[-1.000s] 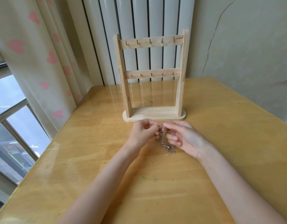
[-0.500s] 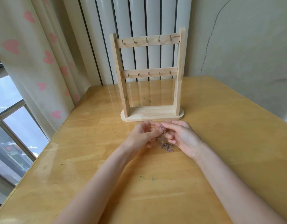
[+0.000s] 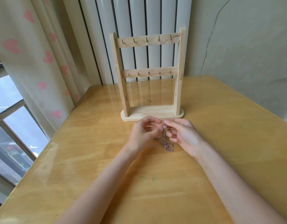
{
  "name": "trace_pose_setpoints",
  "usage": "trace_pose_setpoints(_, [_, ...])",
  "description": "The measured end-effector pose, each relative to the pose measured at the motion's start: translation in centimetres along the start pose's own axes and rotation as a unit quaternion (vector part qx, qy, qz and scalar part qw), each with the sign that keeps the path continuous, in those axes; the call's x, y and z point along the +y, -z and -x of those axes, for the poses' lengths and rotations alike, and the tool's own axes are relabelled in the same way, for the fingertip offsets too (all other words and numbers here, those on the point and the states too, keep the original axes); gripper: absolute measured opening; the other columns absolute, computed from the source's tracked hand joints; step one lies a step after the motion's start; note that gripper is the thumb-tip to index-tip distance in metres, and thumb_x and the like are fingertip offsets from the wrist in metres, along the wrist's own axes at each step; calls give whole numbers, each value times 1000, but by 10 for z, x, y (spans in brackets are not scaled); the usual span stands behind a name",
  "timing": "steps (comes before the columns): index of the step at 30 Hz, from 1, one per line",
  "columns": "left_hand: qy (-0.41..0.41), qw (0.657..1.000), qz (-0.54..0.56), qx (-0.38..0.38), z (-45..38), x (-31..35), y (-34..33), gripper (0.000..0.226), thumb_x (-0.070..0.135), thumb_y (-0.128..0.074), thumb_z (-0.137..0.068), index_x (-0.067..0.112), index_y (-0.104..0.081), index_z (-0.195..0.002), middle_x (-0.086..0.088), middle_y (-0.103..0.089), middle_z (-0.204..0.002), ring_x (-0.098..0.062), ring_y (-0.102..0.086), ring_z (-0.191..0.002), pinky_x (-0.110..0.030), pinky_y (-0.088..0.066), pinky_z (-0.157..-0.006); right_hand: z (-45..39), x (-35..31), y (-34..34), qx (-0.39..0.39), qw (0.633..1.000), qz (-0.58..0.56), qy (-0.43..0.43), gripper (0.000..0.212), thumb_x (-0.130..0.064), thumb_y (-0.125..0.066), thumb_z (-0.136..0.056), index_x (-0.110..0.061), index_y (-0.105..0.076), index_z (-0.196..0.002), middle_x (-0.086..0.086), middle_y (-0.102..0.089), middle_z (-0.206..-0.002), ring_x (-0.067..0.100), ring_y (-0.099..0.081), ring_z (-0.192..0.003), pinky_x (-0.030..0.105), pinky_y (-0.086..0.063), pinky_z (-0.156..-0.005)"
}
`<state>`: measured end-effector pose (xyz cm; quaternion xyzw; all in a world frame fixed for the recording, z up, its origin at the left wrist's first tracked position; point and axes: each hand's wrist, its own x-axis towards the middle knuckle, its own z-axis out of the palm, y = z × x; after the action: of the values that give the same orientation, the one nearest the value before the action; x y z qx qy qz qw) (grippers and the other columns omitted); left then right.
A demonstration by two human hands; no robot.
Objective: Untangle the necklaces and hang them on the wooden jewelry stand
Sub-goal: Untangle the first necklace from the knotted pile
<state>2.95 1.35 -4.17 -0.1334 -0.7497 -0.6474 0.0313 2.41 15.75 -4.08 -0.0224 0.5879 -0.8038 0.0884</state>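
A wooden jewelry stand (image 3: pixel 149 75) with two rails of five bare hooks each stands on a wooden table (image 3: pixel 228 143). Just in front of its base, one tangled clump of necklaces (image 3: pixel 165 140) hangs from two hands; how many chains it holds cannot be told. The left hand (image 3: pixel 143 133) and right hand (image 3: pixel 184 136), fingers curled and facing each other, pinch the clump's top, its lower end resting on the table.

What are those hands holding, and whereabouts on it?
A tangled clump of necklaces. The left hand and right hand both pinch its top end between fingertips, while the rest hangs down onto the table.
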Motion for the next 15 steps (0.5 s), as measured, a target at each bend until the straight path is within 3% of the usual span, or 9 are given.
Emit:
trace_pose_setpoints(4, [-39,998,-55,13,-2,0,-1,24,-7,-62,-81,16,-55,-81,2,-60,-69,2,-56,-55,-13,-49,-60,0,-2,1,-6,999,-54,-4,10,-1,-56,-87,-5,-59,-78,2,-56,-65,7,-44,-44,15,-27,-35])
trace_pose_setpoints(10, [-91,987,-125,41,1,1,-8,17,15,-54,-66,26,-51,-78,7,-54,-62,-11,-47,-59,-22,-44,-63,1,-2,0,-20,1000,-10,-6,12,-3,-55,-86,-6,-57,-75,1,-53,-63,7,-40,-43,17,-24,-38])
trace_pose_setpoints(15, [11,996,41,78,-1,5,1,18,-3,-50,-84,14,-53,-85,-2,-47,-66,-8,-50,-56,-15,-47,-59,2,-2,-3,-63,998,14,-29,21,-4,-51,-87,-11,-51,-68,2,-50,-61,10,-41,-50,20,-23,-40])
